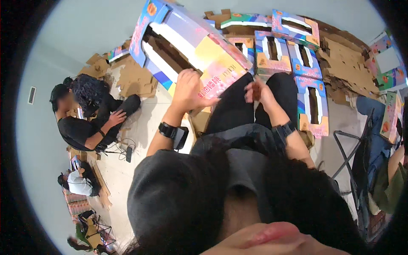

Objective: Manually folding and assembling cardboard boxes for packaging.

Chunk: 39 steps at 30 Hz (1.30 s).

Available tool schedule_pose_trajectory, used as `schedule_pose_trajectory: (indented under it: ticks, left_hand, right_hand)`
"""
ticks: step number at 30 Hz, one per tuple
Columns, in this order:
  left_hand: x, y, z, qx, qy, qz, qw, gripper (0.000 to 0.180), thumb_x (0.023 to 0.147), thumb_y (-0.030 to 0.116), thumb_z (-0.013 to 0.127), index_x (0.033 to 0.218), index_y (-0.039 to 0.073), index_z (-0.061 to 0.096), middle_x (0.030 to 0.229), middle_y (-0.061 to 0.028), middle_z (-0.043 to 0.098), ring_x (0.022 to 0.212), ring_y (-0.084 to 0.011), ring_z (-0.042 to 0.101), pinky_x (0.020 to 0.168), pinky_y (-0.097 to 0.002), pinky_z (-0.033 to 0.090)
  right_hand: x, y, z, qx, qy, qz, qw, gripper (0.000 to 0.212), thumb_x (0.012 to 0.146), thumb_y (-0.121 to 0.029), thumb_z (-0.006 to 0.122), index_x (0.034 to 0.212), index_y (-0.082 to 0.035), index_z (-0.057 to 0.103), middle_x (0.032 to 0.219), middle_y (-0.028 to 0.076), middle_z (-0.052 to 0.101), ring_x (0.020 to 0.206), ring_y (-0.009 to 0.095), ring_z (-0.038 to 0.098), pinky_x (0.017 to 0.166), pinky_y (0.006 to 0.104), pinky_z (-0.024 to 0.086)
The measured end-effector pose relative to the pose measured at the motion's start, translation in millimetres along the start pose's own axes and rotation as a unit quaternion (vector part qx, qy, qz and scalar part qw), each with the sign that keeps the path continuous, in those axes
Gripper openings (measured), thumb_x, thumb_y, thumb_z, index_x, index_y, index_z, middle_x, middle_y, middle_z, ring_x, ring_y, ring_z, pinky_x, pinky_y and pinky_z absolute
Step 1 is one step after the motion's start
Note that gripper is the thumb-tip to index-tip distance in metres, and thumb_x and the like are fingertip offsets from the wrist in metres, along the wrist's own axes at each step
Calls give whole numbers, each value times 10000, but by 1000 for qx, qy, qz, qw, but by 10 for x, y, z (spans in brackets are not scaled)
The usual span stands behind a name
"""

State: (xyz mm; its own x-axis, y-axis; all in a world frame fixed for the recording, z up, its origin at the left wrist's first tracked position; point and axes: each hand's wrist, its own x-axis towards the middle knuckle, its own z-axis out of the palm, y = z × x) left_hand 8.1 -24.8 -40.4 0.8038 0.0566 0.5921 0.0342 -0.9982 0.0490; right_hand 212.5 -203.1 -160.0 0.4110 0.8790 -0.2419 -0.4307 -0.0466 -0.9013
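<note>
A large printed cardboard box, purple, yellow and pink with a long cut-out opening, is tilted in front of me at the upper middle. My left hand grips its near side, with the fingers bent at the edge of the opening and the thumb stretched along the printed panel. Part of the fingers' grip is hidden. To the right, above my lap, my right hand is held apart from the box. Its fingers are loosely bent and spaced, with nothing visible in them.
Similar boxes stand in rows ahead and to the right. Flattened brown cardboard lies at the far right and far left. A folding chair is on my right. Several people sit on the left, one person near a black cable.
</note>
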Motion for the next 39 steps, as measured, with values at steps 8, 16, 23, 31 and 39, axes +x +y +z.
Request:
schedule_pose_trajectory:
  ticks: [8,16,23,31,39]
  left_hand:
    - [-17,388,144,-156,-118,82,977,629,520,517,791,835,22,563,838,-132,552,868,-335,545,989,-490,341]
    - [166,605,221,-184,-204,146,950,661,594,606,689,852,7,585,833,-124,547,897,-291,543,1036,-453,289]
    - [110,576,177,-158,-158,85,971,613,604,573,698,886,40,587,909,-119,551,982,-283,530,1046,-497,248]
    - [-264,-116,190,-60,28,-234,970,755,769,467,642,1328,48,356,1301,-188,433,1251,-355,379,1069,-494,199]
    - [-549,-204,224,-632,-139,-503,573,621,878,457,528,1293,11,409,1205,-106,532,1104,-199,525,950,-318,410]
  right_hand:
    - [-51,-197,-177,322,-50,-25,945,716,881,-583,368,1201,53,438,1084,149,599,996,251,582,900,336,439]
    - [-760,-580,168,146,121,25,982,589,861,-454,557,1244,-11,484,1154,120,589,1037,210,581,882,342,472]
    - [-426,-509,-109,44,65,47,996,546,820,-384,600,1215,-18,504,1096,108,606,978,198,600,847,330,480]
    - [-361,-387,-48,23,11,19,1000,607,786,-399,593,1232,-12,456,1123,101,568,1023,194,554,885,325,435]
    - [-339,-318,-113,12,26,-15,999,657,785,-412,592,1283,-20,418,1165,118,540,1120,199,497,945,333,387]
